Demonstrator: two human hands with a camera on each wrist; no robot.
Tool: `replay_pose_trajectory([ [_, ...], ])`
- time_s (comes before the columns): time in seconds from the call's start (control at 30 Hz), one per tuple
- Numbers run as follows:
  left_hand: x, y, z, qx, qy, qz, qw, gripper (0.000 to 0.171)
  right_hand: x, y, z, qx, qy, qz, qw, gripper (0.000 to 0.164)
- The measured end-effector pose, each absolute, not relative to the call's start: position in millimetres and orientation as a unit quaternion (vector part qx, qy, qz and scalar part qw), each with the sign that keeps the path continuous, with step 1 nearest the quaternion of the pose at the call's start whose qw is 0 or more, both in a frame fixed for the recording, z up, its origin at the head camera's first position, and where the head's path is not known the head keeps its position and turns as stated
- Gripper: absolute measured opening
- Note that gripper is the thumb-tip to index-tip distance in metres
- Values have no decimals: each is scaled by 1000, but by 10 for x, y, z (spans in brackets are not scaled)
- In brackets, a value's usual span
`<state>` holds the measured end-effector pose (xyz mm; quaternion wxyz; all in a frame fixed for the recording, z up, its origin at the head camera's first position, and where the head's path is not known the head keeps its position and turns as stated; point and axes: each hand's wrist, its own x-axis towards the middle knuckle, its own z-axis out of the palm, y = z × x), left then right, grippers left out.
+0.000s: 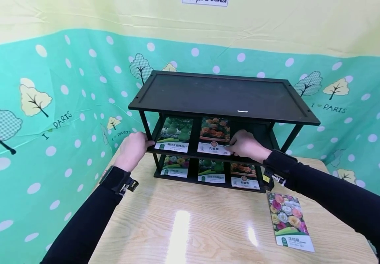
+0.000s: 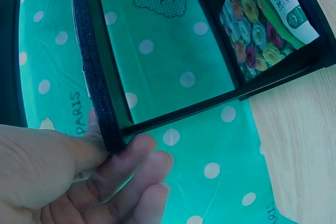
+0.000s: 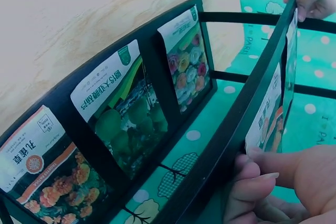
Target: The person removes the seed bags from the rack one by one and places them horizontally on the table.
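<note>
A black shelf rack (image 1: 223, 96) stands on the table. My left hand (image 1: 131, 149) grips the left front corner of its middle tier; in the left wrist view the fingers (image 2: 152, 171) curl by the frame. On that tier lie a green gourd seed packet (image 1: 174, 134) and, to its right, an orange-flower seed packet (image 1: 214, 134). My right hand (image 1: 246, 146) pinches the orange-flower packet's lower right corner at the tier's front edge. In the right wrist view the thumb (image 3: 283, 163) is against the packet, and the curled fingers are partly hidden.
The bottom tier holds a mixed-flower packet (image 1: 175, 167), a gourd packet (image 1: 211, 171) and an orange-flower packet (image 1: 244, 176). Another mixed-flower packet (image 1: 290, 222) lies on the wooden table (image 1: 223, 227), right of the rack. A patterned curtain (image 1: 61, 121) surrounds the table's back and left.
</note>
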<state>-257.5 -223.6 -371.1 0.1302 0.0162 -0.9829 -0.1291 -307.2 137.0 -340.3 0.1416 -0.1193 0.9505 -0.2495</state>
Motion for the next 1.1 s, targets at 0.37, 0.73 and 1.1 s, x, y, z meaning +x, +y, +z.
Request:
replay_pose_trajectory([
  [0.37,-2565,-2228,-3700,12,-982,-129,139,35,-3056,1429,-3389,-106,935,-296,162,30],
  [0.73,-2567,-2225,-3728,1,-981,-125,151,34,-3056,1487,-3385,-100,921,-324,193,24],
  [1.1,-2545,-2205,-3715,4,-981,-114,155,35,-3035,1492,-3376,-95,928,-320,168,29],
])
